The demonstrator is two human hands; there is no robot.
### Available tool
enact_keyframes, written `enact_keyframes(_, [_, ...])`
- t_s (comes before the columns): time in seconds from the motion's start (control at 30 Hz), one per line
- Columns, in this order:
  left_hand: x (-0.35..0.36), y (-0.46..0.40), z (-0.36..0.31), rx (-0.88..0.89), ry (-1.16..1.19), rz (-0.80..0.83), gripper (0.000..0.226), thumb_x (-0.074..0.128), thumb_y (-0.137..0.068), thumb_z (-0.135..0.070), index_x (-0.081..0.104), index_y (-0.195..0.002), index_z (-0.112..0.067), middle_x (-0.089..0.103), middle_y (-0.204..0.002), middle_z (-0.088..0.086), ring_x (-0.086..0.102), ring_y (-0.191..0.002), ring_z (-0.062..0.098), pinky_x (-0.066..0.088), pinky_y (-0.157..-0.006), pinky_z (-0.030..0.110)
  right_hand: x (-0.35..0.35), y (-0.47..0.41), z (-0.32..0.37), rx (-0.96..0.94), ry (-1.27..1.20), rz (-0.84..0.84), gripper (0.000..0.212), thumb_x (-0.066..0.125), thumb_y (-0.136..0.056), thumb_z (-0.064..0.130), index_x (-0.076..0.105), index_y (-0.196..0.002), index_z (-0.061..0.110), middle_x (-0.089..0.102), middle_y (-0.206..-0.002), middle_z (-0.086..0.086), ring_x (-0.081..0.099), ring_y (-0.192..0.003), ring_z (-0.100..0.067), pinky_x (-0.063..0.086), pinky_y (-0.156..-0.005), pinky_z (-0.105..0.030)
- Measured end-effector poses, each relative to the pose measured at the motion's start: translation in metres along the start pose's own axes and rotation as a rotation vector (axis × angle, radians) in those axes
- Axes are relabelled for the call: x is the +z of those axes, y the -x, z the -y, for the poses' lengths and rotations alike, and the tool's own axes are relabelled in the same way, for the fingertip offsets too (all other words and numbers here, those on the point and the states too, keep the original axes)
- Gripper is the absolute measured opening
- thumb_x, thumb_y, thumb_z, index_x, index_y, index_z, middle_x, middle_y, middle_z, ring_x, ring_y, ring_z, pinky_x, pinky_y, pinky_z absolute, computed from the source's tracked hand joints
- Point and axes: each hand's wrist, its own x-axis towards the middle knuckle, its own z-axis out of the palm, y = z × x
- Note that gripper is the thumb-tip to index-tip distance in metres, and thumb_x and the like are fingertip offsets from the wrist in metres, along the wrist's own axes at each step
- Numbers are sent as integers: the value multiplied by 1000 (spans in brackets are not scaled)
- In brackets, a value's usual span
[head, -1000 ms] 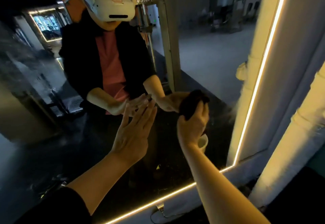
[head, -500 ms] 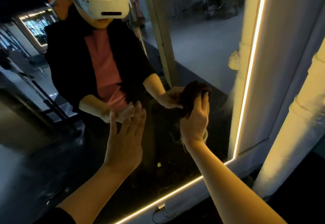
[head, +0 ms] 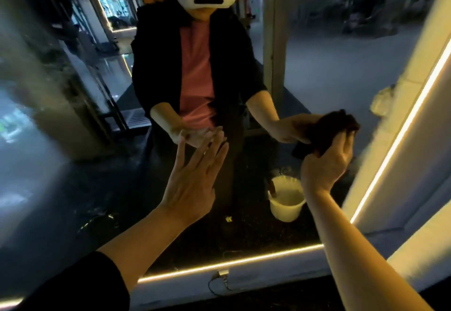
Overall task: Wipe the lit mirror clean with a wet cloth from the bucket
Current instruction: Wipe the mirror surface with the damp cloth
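The lit mirror (head: 73,188) fills the view, edged by a glowing strip along its bottom and right side. My left hand (head: 195,176) lies flat on the glass with straight, spread fingers. My right hand (head: 327,161) grips a dark bunched cloth (head: 334,125) and presses it to the glass near the right edge. A white bucket (head: 286,203) appears only as a reflection, low in the mirror between my arms.
A pale column (head: 419,244) stands right of the mirror frame. A thin cable (head: 219,284) hangs from the lower light strip. The reflection shows a person wearing a headset, a post and a dim room behind.
My right hand has carried the cloth rightward toward the lit edge. The view has swung down and left, so the reflected bucket now shows. My left hand stays on the glass.
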Motion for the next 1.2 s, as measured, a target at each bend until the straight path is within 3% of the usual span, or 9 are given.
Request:
enact_keyframes(0.07, [-1, 11, 8, -29, 14, -30, 104, 76, -72, -30, 18, -155, -10, 2, -164, 13, 3, -151, 29, 12, -116, 65, 14, 39, 22, -82, -22, 60, 61, 51, -91, -5, 37, -150, 8, 34, -155, -18, 28, -144, -34, 23, -120, -38])
enact_keyframes(0.23, [0, 57, 50, -141, 45, -54, 108, 81, -66, -22, 20, -155, -9, 10, -163, 15, 8, -151, 30, 4, -118, 63, 40, 108, 72, -137, -15, 188, 53, 61, -85, -5, 47, -136, 2, 36, -147, -20, 33, -135, -36, 35, -112, -47])
enact_keyframes(0.53, [-7, 139, 182, -257, 26, -62, 112, 83, -66, -26, 18, -155, -8, 1, -164, 14, 4, -151, 32, 4, -117, 64, 94, 243, 143, -462, 131, 543, 55, 69, -80, -4, 48, -128, 11, 38, -145, -19, 41, -128, -36, 52, -96, -43])
enact_keyframes(0.6, [-11, 151, 217, -254, 20, -90, 112, 83, -68, -27, 17, -155, -7, 1, -164, 14, 4, -151, 32, 6, -117, 64, 97, 248, 159, -429, 105, 491, 52, 67, -78, -5, 52, -127, 7, 40, -142, -20, 41, -127, -36, 47, -102, -42])
enact_keyframes(0.77, [-17, 172, 291, -262, 20, -210, 110, 83, -69, -28, 17, -155, -7, 4, -164, 14, 4, -151, 31, 8, -116, 66, 108, 204, 211, -101, 11, -37, 43, 54, -89, 7, 49, -131, 5, 40, -142, -19, 38, -131, -35, 39, -111, -45])
enact_keyframes(0.83, [-16, 174, 306, -242, 21, -233, 112, 84, -69, -32, 17, -155, -7, 4, -164, 15, 5, -151, 31, 5, -117, 64, 117, 220, 224, -61, 89, -17, 46, 60, -86, 2, 49, -131, 6, 39, -143, -18, 37, -131, -35, 40, -109, -46])
enact_keyframes(1.0, [-6, 177, 317, -200, -59, -168, 123, 75, -73, -54, -5, -156, -11, -12, -163, 13, -6, -151, 31, 2, -118, 62, 134, 309, 222, -216, 160, 304, 54, 66, -81, -3, 48, -130, 9, 36, -142, -14, 37, -129, -30, 39, -109, -36])
enact_keyframes(1.1, [-4, 178, 318, -205, -149, -150, 118, 58, -81, -64, -18, -153, -10, -23, -160, 15, -18, -149, 31, 0, -118, 61, 129, 274, 239, -166, 138, 159, 48, 66, -81, 0, 49, -125, 4, 39, -138, -17, 40, -127, -32, 43, -107, -45])
enact_keyframes(1.2, [-3, 178, 317, -214, -166, -161, 114, 52, -84, -65, -21, -152, -9, -28, -159, 16, -22, -147, 32, -3, -118, 60, 121, 238, 265, -134, 129, 26, 41, 60, -86, -3, 48, -125, 1, 40, -135, -20, 40, -126, -34, 39, -109, -38])
